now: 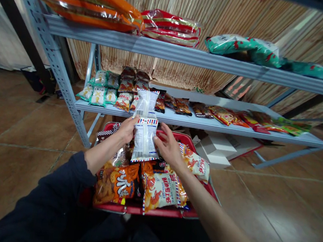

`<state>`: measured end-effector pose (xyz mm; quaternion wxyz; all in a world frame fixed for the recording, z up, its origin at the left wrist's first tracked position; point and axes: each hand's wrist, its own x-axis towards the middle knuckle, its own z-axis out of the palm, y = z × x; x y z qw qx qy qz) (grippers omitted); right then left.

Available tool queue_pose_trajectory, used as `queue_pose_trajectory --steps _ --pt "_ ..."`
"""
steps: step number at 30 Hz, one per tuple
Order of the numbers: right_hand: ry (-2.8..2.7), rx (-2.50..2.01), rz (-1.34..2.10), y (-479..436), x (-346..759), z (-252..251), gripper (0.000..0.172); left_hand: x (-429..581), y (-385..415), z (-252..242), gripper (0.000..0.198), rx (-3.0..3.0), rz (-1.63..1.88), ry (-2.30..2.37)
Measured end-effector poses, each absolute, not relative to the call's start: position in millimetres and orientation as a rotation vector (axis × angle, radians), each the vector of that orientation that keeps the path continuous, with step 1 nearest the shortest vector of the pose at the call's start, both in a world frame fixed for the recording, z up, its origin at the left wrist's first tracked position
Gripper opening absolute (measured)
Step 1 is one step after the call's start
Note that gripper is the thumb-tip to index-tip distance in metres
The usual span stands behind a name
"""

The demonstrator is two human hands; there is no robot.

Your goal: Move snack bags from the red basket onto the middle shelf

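Observation:
My left hand is closed on the left edge of a white snack bag with red and blue striped ends. Its printed back, with a barcode, faces me. A second white bag of the same look extends beyond it toward the shelf; whether the two are joined I cannot tell. At the lower bag's right edge is my right hand, fingers apart and slightly curled, one fingertip at the bag's side. Below both hands, a red basket holds an orange snack bag, a white shrimp-picture bag and several others.
A blue metal shelf rack stands ahead. Its lower board carries small green-white packets, brown packets and colourful flat ones. Larger orange bags lie above. White boxes sit beneath, on tiled floor.

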<state>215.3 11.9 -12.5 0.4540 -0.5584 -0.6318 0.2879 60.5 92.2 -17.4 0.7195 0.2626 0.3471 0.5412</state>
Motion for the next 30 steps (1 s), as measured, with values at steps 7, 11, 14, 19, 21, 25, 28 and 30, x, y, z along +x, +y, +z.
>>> queue_pose_trajectory --steps 7,11,14,19,21,25,28,30 --pt "-2.011 -1.236 -0.007 -13 204 -20 0.046 67 90 -9 0.013 0.453 1.289 0.773" --pt "-2.143 -1.221 -0.149 -25 196 -24 0.049 69 89 -5 0.015 0.395 1.284 0.797" --pt "-2.269 -1.216 -0.256 -33 192 -28 0.061 71 89 -3 0.013 0.375 1.299 0.836" --pt "-2.273 -1.24 -0.348 -37 196 -35 0.059 74 91 -5 0.013 0.382 1.327 0.876" --pt "-2.246 -1.232 -0.354 -37 198 -35 0.057 76 90 -5 0.015 0.381 1.306 0.88" --pt "-2.259 -1.161 -0.341 -37 204 -34 0.05 78 88 -5 0.015 0.368 1.275 0.88" --pt "-2.281 -1.121 -0.345 -36 209 -34 0.047 80 87 -6 0.016 0.353 1.294 0.9" --pt "-2.312 -1.096 -0.356 -35 213 -36 0.046 80 87 -7 0.016 0.335 1.297 0.904"
